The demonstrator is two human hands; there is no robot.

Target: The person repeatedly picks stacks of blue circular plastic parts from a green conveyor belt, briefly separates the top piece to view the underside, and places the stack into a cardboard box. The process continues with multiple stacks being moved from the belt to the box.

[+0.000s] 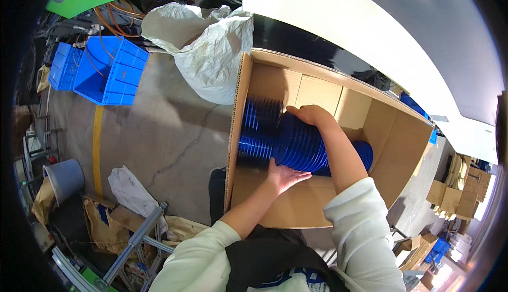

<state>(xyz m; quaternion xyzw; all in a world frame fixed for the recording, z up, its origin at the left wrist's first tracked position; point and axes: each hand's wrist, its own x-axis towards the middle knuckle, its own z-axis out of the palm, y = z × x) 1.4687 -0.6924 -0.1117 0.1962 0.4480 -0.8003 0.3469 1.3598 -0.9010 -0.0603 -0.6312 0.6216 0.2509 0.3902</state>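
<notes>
A cardboard box stands open in front of me. Inside it lies a stack of blue round plastic discs on its side, the rims showing as close ridges. My right hand reaches over the stack's far side, fingers curled at its left end. On the near side my left hand cups the stack from below, thumb up and fingers pointing right. Further blue discs fill the box's left end in rows, and some more show right of my right forearm. The exact kind of disc is unclear.
A white woven sack stands beyond the box's left corner. Blue crates sit at the far left, a grey bucket and metal frame at the near left. A large white machine panel overhangs the far side.
</notes>
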